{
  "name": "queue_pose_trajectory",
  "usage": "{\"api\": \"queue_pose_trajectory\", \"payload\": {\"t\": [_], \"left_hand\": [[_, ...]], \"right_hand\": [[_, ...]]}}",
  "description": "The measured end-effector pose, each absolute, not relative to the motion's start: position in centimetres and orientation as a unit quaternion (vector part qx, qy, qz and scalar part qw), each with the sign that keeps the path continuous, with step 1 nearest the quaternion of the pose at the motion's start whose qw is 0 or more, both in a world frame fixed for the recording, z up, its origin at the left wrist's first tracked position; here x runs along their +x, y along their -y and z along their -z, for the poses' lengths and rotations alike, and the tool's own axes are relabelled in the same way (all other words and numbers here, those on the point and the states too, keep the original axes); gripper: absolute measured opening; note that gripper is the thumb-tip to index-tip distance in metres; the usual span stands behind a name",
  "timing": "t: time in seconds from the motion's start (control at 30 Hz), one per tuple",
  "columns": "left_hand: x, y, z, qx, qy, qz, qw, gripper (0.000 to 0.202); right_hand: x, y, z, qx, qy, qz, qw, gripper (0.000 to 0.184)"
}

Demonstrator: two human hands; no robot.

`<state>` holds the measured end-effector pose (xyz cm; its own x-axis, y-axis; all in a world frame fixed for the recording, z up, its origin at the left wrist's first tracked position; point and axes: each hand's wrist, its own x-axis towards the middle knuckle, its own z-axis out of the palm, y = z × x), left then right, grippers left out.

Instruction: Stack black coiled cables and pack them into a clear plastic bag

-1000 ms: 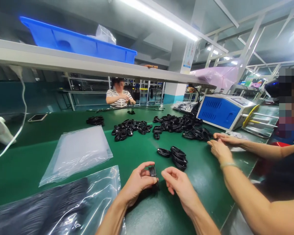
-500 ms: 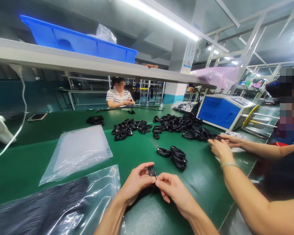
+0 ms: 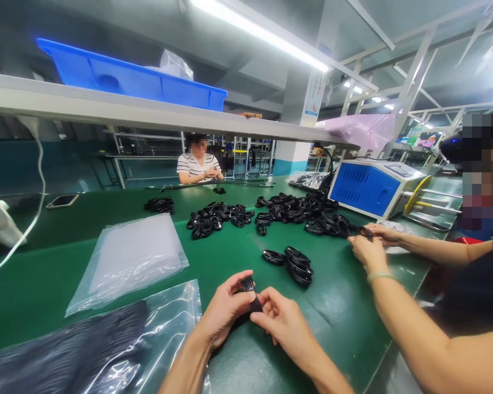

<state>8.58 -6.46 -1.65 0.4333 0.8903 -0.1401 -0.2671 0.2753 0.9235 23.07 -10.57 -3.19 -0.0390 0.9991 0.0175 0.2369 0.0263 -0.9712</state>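
**One coil in hand, heaps more out on the desk**

Right up close, both hands meet over the near edge of the green desk [image 3: 45,284]. The left hand [image 3: 225,309] has its fingers curled shut around a small black cable coil [image 3: 250,289], pinched between thumb and forefinger. The right hand [image 3: 285,323] closes on the same coil from the other side, fingertips at its lower edge. So the coil is up off the desk, gripped between the two hands.

Down at the near left lies a filled bag [image 3: 86,350], clear plastic with dark pieces packed inside. By the look of it, that part is done. Just beyond it sits a flat stack of empty bags [image 3: 131,257], none of them filled.

To the right, a short stack of coils [image 3: 298,264] lies near the hands. Beside it a co-worker's hands [image 3: 370,251] are busy with another black piece at the desk's right edge.

Further out there is plenty left, I'd say. A loose pile of coils [image 3: 217,214] spreads across mid-desk, and a bigger heap [image 3: 299,210] runs toward the blue machine [image 3: 367,187]. A smaller clump [image 3: 159,204] lies off to the left.

At the far side a seated person [image 3: 199,163] works at the desk, and a blue bin [image 3: 131,82] rests on the shelf overhead.
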Motion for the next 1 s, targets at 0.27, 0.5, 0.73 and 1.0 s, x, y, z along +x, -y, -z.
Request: {"api": "queue_pose_trajectory", "payload": {"t": [0.27,0.5,0.73,1.0], "left_hand": [[8.6,6.4,2.1,0.523,-0.328,-0.397,0.679,0.042],[8.9,7.0,1.4,0.570,-0.275,-0.314,0.708,0.061],[8.9,7.1,1.2,0.479,-0.286,-0.365,0.746,0.048],[8.2,6.8,2.2,0.363,-0.270,-0.428,0.783,0.061]], "right_hand": [[24.5,10.4,2.0,-0.527,0.414,-0.544,0.505,0.031],[25.5,9.6,2.2,-0.456,0.279,-0.663,0.524,0.038],[24.5,9.0,1.6,-0.482,0.316,-0.623,0.529,0.041],[23.5,10.0,0.9,-0.485,0.485,-0.544,0.484,0.032]]}}
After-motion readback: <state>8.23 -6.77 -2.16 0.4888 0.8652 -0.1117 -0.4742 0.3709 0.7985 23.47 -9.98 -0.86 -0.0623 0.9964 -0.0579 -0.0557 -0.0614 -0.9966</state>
